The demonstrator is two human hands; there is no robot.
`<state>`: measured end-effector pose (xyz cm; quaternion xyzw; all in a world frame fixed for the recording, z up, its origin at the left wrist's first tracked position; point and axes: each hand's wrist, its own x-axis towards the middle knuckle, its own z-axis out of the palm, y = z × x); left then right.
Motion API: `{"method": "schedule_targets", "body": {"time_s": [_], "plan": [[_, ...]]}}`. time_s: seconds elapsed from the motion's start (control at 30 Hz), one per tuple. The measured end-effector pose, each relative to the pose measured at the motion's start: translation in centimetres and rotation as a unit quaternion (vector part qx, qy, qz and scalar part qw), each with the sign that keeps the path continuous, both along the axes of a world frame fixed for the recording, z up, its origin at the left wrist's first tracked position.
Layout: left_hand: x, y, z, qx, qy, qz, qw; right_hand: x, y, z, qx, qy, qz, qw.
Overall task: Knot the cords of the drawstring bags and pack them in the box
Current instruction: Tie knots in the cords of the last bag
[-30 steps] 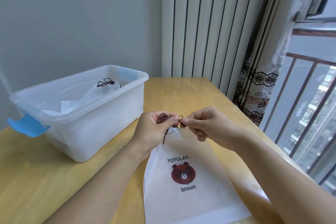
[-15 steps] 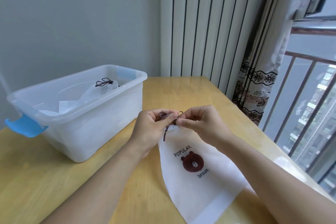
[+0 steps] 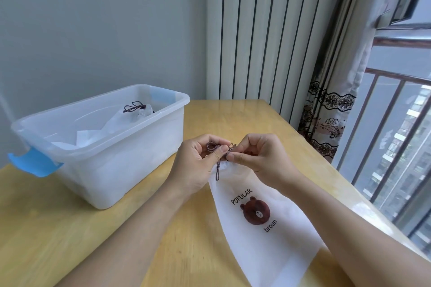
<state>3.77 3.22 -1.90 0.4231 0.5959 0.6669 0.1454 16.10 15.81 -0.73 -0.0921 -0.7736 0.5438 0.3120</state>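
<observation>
Pinching the brown cord [image 3: 218, 150] at the bear-print drawstring bag [image 3: 263, 223] mouth, I see left hand [image 3: 198, 165] and right hand [image 3: 261, 158] fingers closed on it above the table [image 3: 116, 240], box [image 3: 130, 165] just left.

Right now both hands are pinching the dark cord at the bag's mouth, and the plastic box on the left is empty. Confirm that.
Not quite. Both the left hand and right hand do pinch the dark cord at the bag mouth, but the head view shows the plastic box is not empty: a knotted bag already lies inside.
</observation>
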Motion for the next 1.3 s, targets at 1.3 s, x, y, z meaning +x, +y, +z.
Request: {"method": "schedule_targets", "body": {"time_s": [1.3], "plan": [[0.3, -0.8, 1.2, -0.002, 0.04, -0.041, 0.998, 0.2, 0.8, -0.4, -0.374, -0.114, 0.24, 0.889]]}}
